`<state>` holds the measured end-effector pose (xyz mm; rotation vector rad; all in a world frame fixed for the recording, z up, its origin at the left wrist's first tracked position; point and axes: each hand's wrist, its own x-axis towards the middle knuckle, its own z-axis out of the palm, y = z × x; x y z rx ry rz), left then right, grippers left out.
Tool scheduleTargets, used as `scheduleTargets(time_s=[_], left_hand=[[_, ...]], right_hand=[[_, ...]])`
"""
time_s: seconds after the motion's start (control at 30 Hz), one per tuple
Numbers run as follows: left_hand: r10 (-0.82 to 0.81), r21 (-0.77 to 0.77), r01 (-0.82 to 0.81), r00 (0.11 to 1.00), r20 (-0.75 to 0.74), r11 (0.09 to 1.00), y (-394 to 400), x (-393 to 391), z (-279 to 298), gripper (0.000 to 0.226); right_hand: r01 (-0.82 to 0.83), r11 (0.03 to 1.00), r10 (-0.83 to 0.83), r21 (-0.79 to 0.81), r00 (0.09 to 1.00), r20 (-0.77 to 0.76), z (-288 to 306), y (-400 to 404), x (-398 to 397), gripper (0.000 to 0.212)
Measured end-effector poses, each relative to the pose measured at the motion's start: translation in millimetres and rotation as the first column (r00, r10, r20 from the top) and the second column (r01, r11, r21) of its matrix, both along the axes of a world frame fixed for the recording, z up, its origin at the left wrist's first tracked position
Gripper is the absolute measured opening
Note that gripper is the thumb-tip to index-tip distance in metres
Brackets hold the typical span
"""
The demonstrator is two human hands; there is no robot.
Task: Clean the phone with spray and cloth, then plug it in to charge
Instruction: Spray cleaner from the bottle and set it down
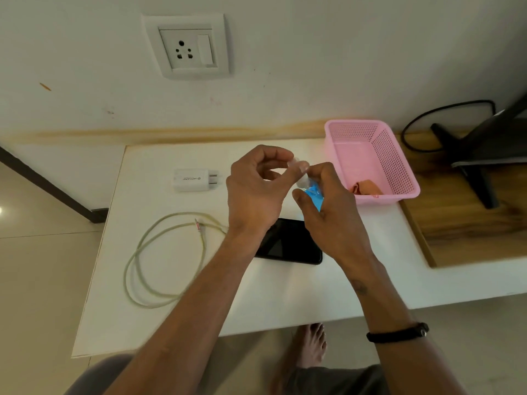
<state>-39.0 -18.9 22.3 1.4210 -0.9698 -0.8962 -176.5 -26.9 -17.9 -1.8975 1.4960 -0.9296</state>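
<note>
A black phone (288,243) lies screen up on the white table (176,317), partly hidden by my wrists. Above it, my right hand (333,212) grips a small spray bottle of blue liquid (313,193). My left hand (253,189) pinches the clear cap (298,165) at the bottle's top. An orange cloth (368,187) lies in the pink basket (396,155). A white charger adapter (194,180) and a coiled pale cable (168,258) lie to the left. The wall socket (186,47) is above.
A dark monitor stand (473,163) with a black cable (419,124) stands on the wooden surface at the right. My bare foot (310,346) shows under the table's front edge. The floor drops away to the left.
</note>
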Motion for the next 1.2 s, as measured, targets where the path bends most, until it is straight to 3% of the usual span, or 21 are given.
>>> scheduleTargets(time_s=[0.1,0.23,0.33,0.47,0.53,0.67,0.8,1.2], left_hand=[[-0.021,-0.055,0.027,0.994,0.104,0.998,1,-3,0,0.017],[-0.051,-0.088,0.073,0.972,0.23,0.993,3,-5,1,0.01],[-0.103,-0.089,0.141,0.933,0.345,0.986,4,-4,0,0.018],[-0.109,-0.105,0.242,0.729,0.676,0.964,6,-2,-6,0.032],[-0.123,-0.079,0.265,0.666,0.736,0.961,8,-3,-6,0.039],[-0.236,0.035,0.327,0.601,0.763,0.944,9,-3,-9,0.059],[-0.297,0.077,0.361,0.61,0.734,0.929,10,-8,-9,0.069],[-0.266,0.129,0.25,0.66,0.703,0.96,9,2,-10,0.053]], right_hand=[[0.03,0.999,-0.03,-0.014,0.999,0.017,-1,-2,0,0.041],[0.057,0.998,-0.056,-0.016,0.998,0.032,-7,-7,1,0.031],[0.069,0.998,-0.068,-0.012,0.993,0.101,-9,-10,0,0.027],[0.118,0.993,-0.116,0.004,0.976,0.183,-9,-15,-3,0.02],[0.141,0.99,-0.142,0.017,0.971,0.191,-8,-19,-3,0.021],[0.182,0.983,-0.183,0.02,0.963,0.198,-7,-25,-2,0.024],[0.21,0.978,-0.207,0.008,0.953,0.223,-7,-31,1,0.029],[0.257,0.966,-0.244,-0.018,0.935,0.258,-12,-61,1,0.042]])
